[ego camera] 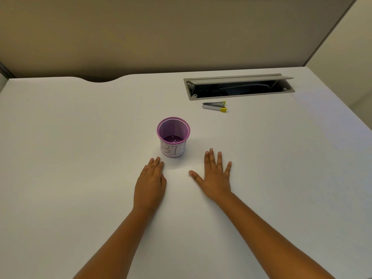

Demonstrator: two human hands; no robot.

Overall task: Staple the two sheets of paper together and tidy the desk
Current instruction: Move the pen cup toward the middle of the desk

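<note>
A small silver stapler [214, 106] with yellow tips lies on the white desk [80, 137], toward the back right. A purple mesh cup [173, 136] with a white paper label stands upright in the middle, and nothing shows inside it. My left hand [150, 183] rests flat on the desk just in front and left of the cup, fingers together. My right hand [214, 176] lies flat to the right of the cup, fingers spread. Neither hand holds anything. I cannot make out any sheets of paper against the white desk.
An open grey cable tray [239, 87] with its lid raised is set into the desk behind the stapler. A beige partition wall [161, 33] runs along the back edge, and the desk has a curved cut-out [98, 79] at the back left.
</note>
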